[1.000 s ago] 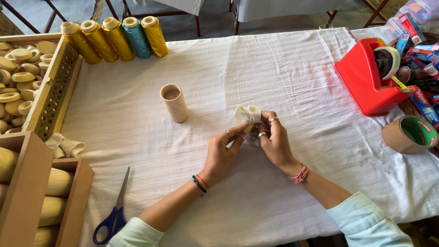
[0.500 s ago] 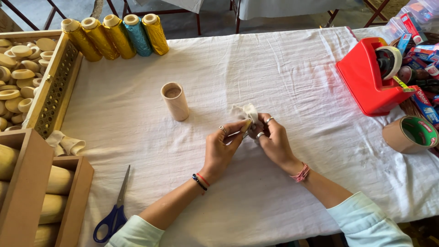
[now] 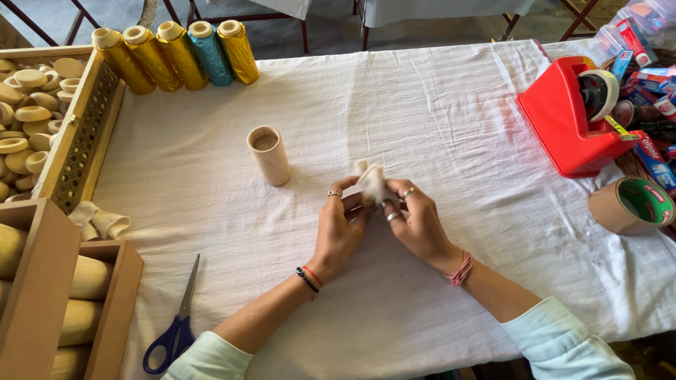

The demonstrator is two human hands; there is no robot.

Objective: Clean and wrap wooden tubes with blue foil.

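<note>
Together, going left to right, we see blue-handled steel scissors (image 3: 176, 325) at our seven o'clock, then a plain upright cardboard tube (image 3: 269, 155) at eleven o'clock of our left hand (image 3: 339, 229). That hand and our right hand (image 3: 417, 222) meet mid-table, fingers closed on a small crumpled white cloth piece (image 3: 372, 182) pinched between them. At two o'clock stands a red plastic tape dispenser (image 3: 563, 119).

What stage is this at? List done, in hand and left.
Done: a box at the far left holds many finished-looking pale wound rings. In hand: left hand and right hand together pinch a small white wad above the white cloth. Left, as it looks: the cardboard tube stands bare, the scissors lie untouched.
</note>
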